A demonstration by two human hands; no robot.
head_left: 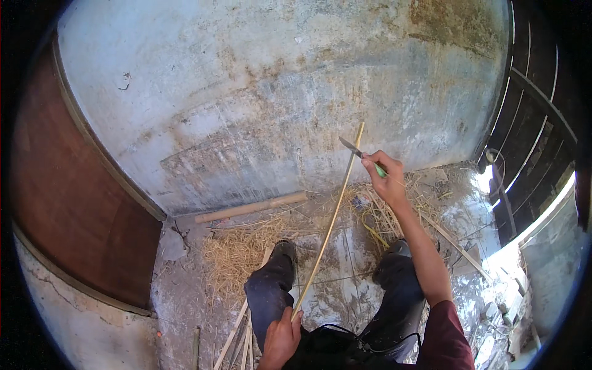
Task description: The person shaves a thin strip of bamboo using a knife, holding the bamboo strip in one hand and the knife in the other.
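Observation:
A long, thin strip that looks like bamboo (330, 227) slants up and away from my lap toward the wall. Its near end is gripped by my left hand (281, 338), fingers closed round it, above my left thigh. My right hand (386, 177) is wrapped round a knife (353, 147) with a green handle, out at the right. The blade points up and to the left and crosses the strip near its far end. Whether blade and strip touch, I cannot tell.
Straw-like shavings (243, 253) lie by my left foot, with more beside my right. A thick bamboo pole (251, 208) rests along the stained wall (259, 123). Left is a brown door panel (86, 197); right, dark slatted boards (533, 132). Loose strips (456, 246) litter the floor.

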